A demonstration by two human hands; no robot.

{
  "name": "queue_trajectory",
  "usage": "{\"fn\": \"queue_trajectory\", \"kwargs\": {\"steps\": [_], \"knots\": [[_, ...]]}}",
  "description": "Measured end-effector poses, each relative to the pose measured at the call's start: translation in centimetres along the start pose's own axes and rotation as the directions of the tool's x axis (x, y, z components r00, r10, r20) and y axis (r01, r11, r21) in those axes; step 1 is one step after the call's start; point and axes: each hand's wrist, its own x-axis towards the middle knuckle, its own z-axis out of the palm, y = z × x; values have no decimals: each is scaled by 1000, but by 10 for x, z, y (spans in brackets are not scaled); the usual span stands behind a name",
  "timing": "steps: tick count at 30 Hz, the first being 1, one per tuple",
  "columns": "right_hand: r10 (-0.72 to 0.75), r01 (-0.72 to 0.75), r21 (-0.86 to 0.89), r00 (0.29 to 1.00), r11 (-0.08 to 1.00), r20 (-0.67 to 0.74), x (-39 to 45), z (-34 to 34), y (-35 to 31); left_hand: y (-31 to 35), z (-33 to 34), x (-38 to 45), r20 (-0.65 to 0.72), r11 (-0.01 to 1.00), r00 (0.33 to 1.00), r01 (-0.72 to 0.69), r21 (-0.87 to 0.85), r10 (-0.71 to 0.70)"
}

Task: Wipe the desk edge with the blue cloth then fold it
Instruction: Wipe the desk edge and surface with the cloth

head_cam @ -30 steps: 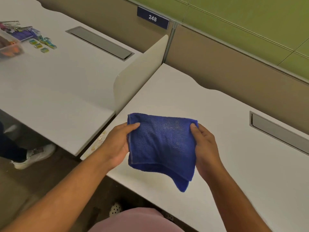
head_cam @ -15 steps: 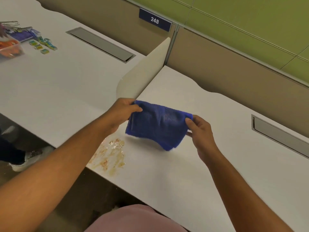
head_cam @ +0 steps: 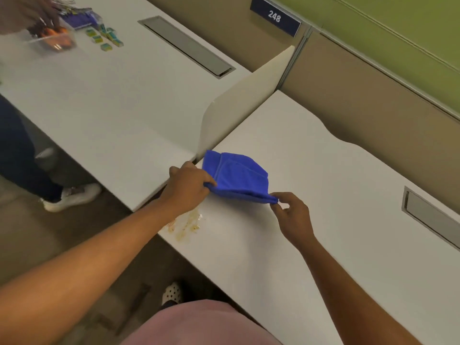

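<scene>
Head camera: a person's left hand (head_cam: 189, 186) and right hand (head_cam: 290, 215) each pinch a near corner of a folded royal-blue microfibre cloth (head_cam: 236, 178), which lies on the white laminate bench (head_cam: 311, 170) just right of the cream curved divider panel (head_cam: 239, 105), its near edge lifted slightly between the two grips. A smear of yellowish-brown food residue (head_cam: 185, 224) sits at the bench's front edge, just below the left hand and apart from the cloth. The stain appears unwiped, so the chief risk is that folding goes on while the edge stays dirty. A light fingertip pinch on the right corner could slip, letting the layers spring open. Dragging the cloth loosely over the spill could push residue off the edge to the floor, or soil the folded faces. At the neighbouring bench, another person's hand (head_cam: 29, 13) reaches over a clear plastic container (head_cam: 53, 41).
</scene>
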Motion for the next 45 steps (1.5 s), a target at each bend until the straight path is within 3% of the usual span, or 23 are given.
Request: {"fn": "queue_trajectory", "kwargs": {"steps": [10,13,18,23,25,27,30,32,35,37,39,41,45], "knots": [[-187,247,-177,936,953,297,-35,13,30,0,63,-91,-129,961,953,276,11,-273],[-232,305,-175,910,936,345,-43,13,37,9,71,-119,-255,963,934,268,34,-251],[-303,412,-183,849,893,432,-55,15,53,23,89,-158,-335,945,900,321,71,-280],[-301,486,-329,826,810,477,-63,4,58,35,120,-189,-438,928,841,370,37,-318],[-356,555,-391,805,734,475,-63,0,55,43,138,-197,-485,891,771,453,-41,-414],[-460,632,-327,754,703,469,-61,4,45,54,158,-203,-483,789,631,555,-266,-607],[-553,687,-132,671,715,494,-52,32,15,76,190,-202,-323,572,481,576,-585,-815],[-546,737,-198,628,647,555,-36,64,-2,91,203,-192,-190,412,423,529,-742,-886],[-401,729,-374,648,573,648,-7,112,-19,110,205,-166,-40,187,327,433,-882,-944],[-352,719,-442,666,536,657,5,138,-24,120,205,-149,-63,168,278,374,-912,-959],[-374,716,-464,680,521,631,8,157,-29,129,205,-140,-146,218,217,361,-907,-965],[-423,726,-456,678,515,601,5,169,-35,133,209,-138,-218,281,204,369,-886,-954],[-538,813,-391,580,432,611,2,181,-40,134,216,-136,-212,277,197,410,-869,-957]]}}
